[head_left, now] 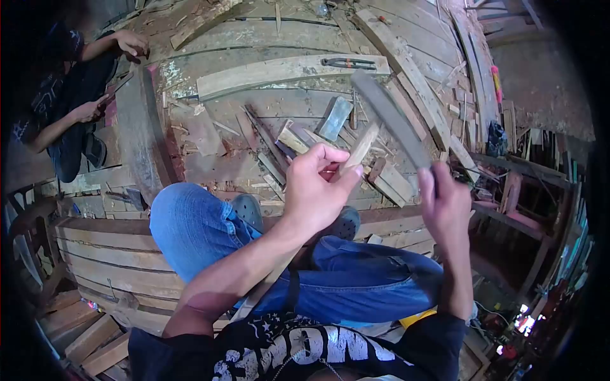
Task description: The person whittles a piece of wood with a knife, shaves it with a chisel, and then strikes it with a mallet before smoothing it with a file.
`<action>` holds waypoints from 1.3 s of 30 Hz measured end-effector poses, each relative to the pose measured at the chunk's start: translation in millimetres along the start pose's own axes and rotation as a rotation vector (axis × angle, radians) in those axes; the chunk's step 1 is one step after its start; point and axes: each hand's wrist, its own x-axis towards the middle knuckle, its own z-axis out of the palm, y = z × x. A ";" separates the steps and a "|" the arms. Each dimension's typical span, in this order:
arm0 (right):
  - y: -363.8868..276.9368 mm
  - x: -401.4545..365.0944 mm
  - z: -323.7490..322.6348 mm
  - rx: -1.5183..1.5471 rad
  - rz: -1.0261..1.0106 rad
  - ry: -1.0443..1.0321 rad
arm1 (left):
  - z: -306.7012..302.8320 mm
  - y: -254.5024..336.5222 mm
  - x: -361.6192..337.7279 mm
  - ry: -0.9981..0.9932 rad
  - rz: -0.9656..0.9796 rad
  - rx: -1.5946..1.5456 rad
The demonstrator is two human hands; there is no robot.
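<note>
My left hand [321,184] is closed around a short strip of pale wood [362,145], which sticks up from between the thumb and fingers. Its upper end looks narrowed. In my right hand [447,202] is a machete [393,119], a long, broad grey blade slightly smeared by motion; the fist hides its handle. The blade slants up and left, its middle close to the right of the strip's tip. Below both hands, on the plank floor [254,101], lie a blue-grey block [335,119] and several wood offcuts [394,184].
Pincers [349,63] rest on a curved board [279,73] farther off. A long beam [413,76] runs along the right. At the left sits another person [63,82], beside a wide dark plank [143,133]. Shelving with stacked material [565,235] stands far right.
</note>
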 end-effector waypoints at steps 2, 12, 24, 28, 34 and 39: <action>-7.4 -3.9 0.5 0.009 -0.072 -0.059 | -0.5 -3.2 3.4 0.036 0.020 0.015; -3.3 0.2 5.4 -0.031 -0.027 0.014 | -3.0 -3.1 6.5 0.014 0.019 0.063; 2.4 8.9 6.9 -0.083 -0.085 0.057 | -3.8 -3.2 13.7 -0.001 0.025 0.093; 0.6 1.5 6.5 -0.060 -0.043 -0.010 | -1.6 -7.1 3.5 0.023 0.008 0.171; 1.5 5.5 4.9 -0.035 -0.005 -0.011 | 1.3 -7.9 9.0 0.056 0.109 0.181; 5.3 7.4 5.6 0.043 0.020 -0.008 | 1.3 -2.8 3.9 0.063 0.180 0.256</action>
